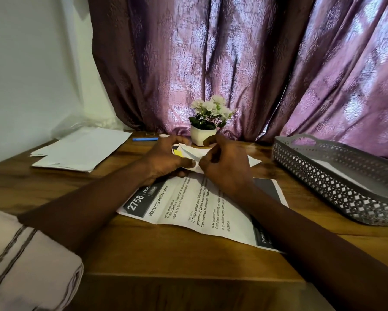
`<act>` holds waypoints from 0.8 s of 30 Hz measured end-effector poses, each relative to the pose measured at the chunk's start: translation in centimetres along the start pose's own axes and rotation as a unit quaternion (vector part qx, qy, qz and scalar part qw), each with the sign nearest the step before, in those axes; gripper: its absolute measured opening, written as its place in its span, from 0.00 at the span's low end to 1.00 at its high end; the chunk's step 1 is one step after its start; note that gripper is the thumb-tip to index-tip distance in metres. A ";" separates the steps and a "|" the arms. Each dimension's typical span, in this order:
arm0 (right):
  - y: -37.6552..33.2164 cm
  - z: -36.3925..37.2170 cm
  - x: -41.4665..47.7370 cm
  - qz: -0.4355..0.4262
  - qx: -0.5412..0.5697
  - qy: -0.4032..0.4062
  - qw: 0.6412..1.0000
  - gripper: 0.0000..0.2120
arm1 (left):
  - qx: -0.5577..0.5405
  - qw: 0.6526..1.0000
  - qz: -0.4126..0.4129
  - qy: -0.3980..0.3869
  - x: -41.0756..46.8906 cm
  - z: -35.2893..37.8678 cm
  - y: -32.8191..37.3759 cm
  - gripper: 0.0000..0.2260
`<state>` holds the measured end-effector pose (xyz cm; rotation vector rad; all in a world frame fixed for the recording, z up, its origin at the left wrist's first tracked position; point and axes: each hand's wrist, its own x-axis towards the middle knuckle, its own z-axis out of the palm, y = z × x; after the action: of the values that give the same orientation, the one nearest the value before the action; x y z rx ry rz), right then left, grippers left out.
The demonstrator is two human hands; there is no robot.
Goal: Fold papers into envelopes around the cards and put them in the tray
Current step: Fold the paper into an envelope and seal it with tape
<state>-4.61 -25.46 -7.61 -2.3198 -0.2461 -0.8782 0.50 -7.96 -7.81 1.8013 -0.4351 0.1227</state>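
The left hand [166, 161] and paper [194, 153] hide most of the card [178, 152]. The right edge cuts the tray [327, 176].

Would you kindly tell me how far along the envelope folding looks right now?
Done: something white, possibly one finished envelope, lies in the grey tray. In hand: the left hand and right hand pinch a partly folded paper, with a yellow and black card showing at its open end. Left: finish that fold, move it to the tray, then work through the stack of white sheets.
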 end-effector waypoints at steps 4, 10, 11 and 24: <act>-0.3 0.3 -0.2 -0.014 -0.013 -0.010 1.000 0.18 | 0.403 0.867 0.292 0.044 0.4 -0.3 -0.1 0.29; 0.4 -0.3 0.2 -0.013 0.055 -0.013 0.998 0.12 | 0.478 0.796 0.373 -0.003 0.5 -0.4 0.9 0.08; 0.7 -0.6 0.2 -0.022 0.084 -0.041 0.995 0.14 | 0.475 0.797 0.373 -0.015 0.3 -0.6 0.8 0.06; 2.5 -1.5 0.8 -0.117 -0.041 -0.262 0.957 0.52 | 0.507 0.681 0.524 -0.067 -0.9 -1.5 2.6 0.13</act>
<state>-3.82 -28.40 -7.53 -2.6021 -0.7317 -0.3608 -1.02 -6.88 -5.28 2.3584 -1.7513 1.2565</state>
